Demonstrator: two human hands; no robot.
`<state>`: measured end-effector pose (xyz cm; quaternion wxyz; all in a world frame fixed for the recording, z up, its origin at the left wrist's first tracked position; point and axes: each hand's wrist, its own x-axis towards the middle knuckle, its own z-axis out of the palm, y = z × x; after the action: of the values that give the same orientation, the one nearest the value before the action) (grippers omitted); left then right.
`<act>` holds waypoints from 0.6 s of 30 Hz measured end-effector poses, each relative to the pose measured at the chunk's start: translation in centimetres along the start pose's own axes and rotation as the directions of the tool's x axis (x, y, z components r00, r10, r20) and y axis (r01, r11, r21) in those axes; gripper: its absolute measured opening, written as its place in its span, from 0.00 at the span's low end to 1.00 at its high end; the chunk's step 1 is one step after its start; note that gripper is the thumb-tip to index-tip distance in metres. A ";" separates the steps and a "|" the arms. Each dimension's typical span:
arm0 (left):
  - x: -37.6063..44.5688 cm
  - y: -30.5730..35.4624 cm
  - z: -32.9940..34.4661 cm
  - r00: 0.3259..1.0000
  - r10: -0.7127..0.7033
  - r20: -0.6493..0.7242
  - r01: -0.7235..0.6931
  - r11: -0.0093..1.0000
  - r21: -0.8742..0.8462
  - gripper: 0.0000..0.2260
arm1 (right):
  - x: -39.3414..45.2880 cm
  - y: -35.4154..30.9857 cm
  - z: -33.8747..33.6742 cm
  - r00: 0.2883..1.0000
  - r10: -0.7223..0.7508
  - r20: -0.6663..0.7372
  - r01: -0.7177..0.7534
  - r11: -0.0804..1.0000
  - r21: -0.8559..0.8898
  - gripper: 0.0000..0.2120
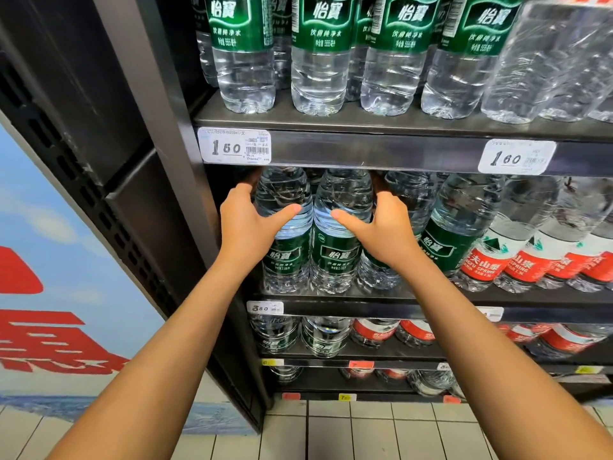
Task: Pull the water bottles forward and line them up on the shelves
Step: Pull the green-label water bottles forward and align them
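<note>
The top edge cuts the upper bottles (318,54), both hands' fingers vanish behind bottles, and the lowest tags (347,397) blur.

I have only one view, from the camera on the person's head. It looks forward and down, very near to the shelves (398,151), with both forearms reaching in from the near edge. The floor (365,433) shows at the bottom; the wide lens bends the edges.
</note>
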<state>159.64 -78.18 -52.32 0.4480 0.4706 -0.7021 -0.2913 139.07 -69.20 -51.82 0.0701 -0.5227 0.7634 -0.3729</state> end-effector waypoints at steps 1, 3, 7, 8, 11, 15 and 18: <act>-0.2 0.1 0.0 1.000 0.001 0.009 -0.001 1.000 0.009 0.28 | -0.1 0.0 0.0 1.000 -0.010 0.002 0.010 1.000 -0.004 0.30; -0.9 0.4 -0.1 0.999 0.033 -0.002 -0.033 0.998 0.052 0.25 | -0.5 0.0 -0.4 0.999 -0.034 -0.036 0.033 0.999 -0.021 0.29; -3.6 1.8 -0.2 0.968 0.227 -0.106 -0.212 0.967 0.143 0.24 | -2.1 0.8 -2.3 0.985 -0.107 -0.136 0.110 0.994 0.016 0.20; -4.5 2.2 0.0 0.956 0.268 -0.115 -0.252 0.958 0.135 0.24 | -2.6 1.2 -3.0 0.985 -0.101 -0.140 0.110 0.993 0.054 0.21; -6.4 3.9 1.3 0.926 0.355 -0.126 -0.342 0.933 0.114 0.21 | -3.8 2.8 -5.4 0.981 -0.058 -0.187 0.081 0.989 0.120 0.28; -7.5 7.0 4.4 0.917 0.386 -0.095 -0.380 0.922 0.079 0.19 | -5.0 6.2 -8.9 0.970 -0.004 -0.244 0.035 0.992 0.121 0.28; -8.0 9.4 7.5 0.920 0.391 -0.003 -0.391 0.920 0.042 0.20 | -5.3 9.1 -11.2 0.968 0.020 -0.249 0.012 0.992 0.127 0.28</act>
<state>150.39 -67.26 -50.54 0.4914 0.3316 -0.7851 -0.1793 129.10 -57.57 -51.16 0.0075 -0.4645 0.7419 -0.4835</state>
